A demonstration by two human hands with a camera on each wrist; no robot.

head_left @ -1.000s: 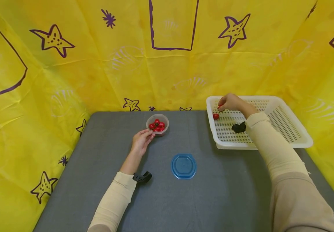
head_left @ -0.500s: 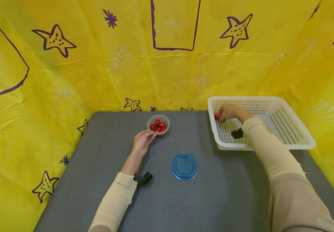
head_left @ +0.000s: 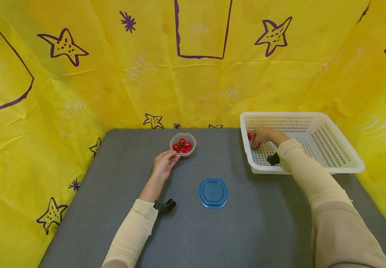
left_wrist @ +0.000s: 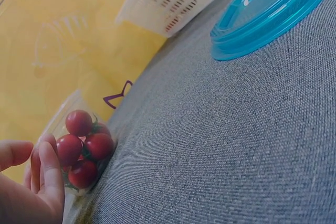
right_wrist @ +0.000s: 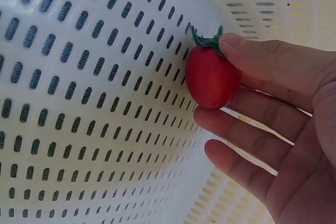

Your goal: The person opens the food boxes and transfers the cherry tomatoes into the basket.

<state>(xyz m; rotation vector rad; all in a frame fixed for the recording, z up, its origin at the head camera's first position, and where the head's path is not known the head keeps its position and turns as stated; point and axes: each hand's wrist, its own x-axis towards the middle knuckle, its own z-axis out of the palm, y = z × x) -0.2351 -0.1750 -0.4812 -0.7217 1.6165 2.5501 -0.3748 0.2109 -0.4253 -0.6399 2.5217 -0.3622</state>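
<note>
In the head view my left hand (head_left: 165, 163) is at the near side of a small clear plastic container (head_left: 183, 155) with several red cherry tomatoes in it. The left wrist view shows the fingers resting against the container's side, the thumb standing apart from them. Inside a white perforated basket (head_left: 256, 168), my right hand (head_left: 262, 136) pinches a cherry tomato (right_wrist: 211, 80). Its thumb lies at the green stem end and the fingers are behind the fruit, low over the basket floor. Another cherry tomato (head_left: 249, 135) shows beside this hand, partly hidden by it.
A blue lid (head_left: 213, 192) lies flat on the grey tabletop (head_left: 193, 238), nearer than the container. The basket stands at the back right with raised walls. A yellow patterned cloth (head_left: 199, 85) rises behind the table and along both sides.
My right hand has come down from the basket's back left rim towards its floor with a cherry tomato between its fingers. The left hand keeps its place at the container.
</note>
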